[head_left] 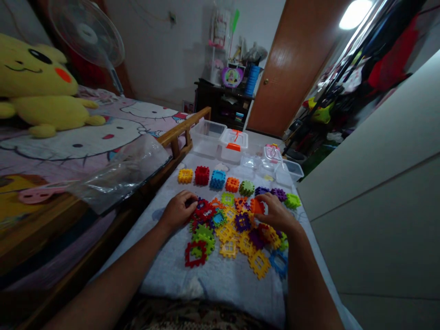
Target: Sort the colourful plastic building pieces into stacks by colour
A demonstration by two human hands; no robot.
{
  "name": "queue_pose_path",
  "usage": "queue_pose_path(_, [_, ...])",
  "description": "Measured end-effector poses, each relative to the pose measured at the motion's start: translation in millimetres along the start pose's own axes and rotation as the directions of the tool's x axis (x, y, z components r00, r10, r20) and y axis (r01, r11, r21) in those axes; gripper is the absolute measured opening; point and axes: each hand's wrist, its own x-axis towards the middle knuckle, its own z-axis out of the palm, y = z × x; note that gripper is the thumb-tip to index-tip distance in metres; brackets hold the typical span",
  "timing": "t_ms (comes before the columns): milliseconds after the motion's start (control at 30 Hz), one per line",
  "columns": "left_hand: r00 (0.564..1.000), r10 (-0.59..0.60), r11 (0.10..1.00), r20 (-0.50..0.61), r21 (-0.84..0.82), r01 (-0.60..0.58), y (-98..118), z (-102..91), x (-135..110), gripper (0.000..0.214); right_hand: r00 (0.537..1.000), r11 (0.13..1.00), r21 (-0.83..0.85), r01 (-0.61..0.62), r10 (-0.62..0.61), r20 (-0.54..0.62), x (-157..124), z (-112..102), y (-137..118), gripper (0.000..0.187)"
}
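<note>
Light, stiff plastic tiles (227, 233) are heaped on the bench (206, 284) between the grips, best taken by their toothed edges. The left grip (178, 211) is laid over the heap; an orange tile (257, 206) is touched by the right grip (277, 213). Whether either is clenched cannot be told.

Home bedroom: Hello Kitty bedsheet (85, 133), Pikachu plush (41, 87), standing fan (85, 32)

Multicoloured plastic square building tiles with notched edges (228, 231) lie flat in a loose, overlapping pile. A row of assembled hollow plastic cubes (217, 179) stands beyond, just apart.
</note>
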Motion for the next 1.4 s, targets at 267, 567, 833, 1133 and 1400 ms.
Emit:
queue_pose_path(267, [1.0, -0.001, 1.0, 0.011, -0.007, 0.001, -0.6, 0.5, -0.3, 0.014, 0.99, 0.98, -0.185, 0.074, -0.094, -0.102, 71.8, -15.6, -40.8, 0.049])
queue_pose_path(567, [1.0, -0.02, 1.0, 0.018, -0.015, 0.02, 5.0, -3.4, 0.4, 0.014, 0.999, 0.954, -0.301, 0.007, 0.009, 0.05, 122.4, 2.9, -45.7, 0.044])
queue_pose_path(833, [0.999, -0.029, 0.999, 0.015, -0.013, 0.029, 5.2, -3.1, 0.0, 0.016, 0.998, 0.963, -0.268, 0.016, 0.001, 0.063, 125.1, 8.3, -48.4, 0.056])
queue_pose_path(1133, [1.0, -0.023, 1.0, -0.008, 0.016, 0.023, -1.4, -2.4, 0.7, 0.02, 0.991, 0.984, 0.178, -0.008, 0.031, -0.127, 30.0, -42.8, 2.0, 0.042])
queue_pose_path(1400, [0.999, -0.032, 0.998, 0.006, 0.047, 0.032, 0.1, -3.7, 0.6, 0.027, 0.967, 0.955, 0.172, -0.24, 0.25, -0.042, -61.3, -18.6, 41.4, 0.024])
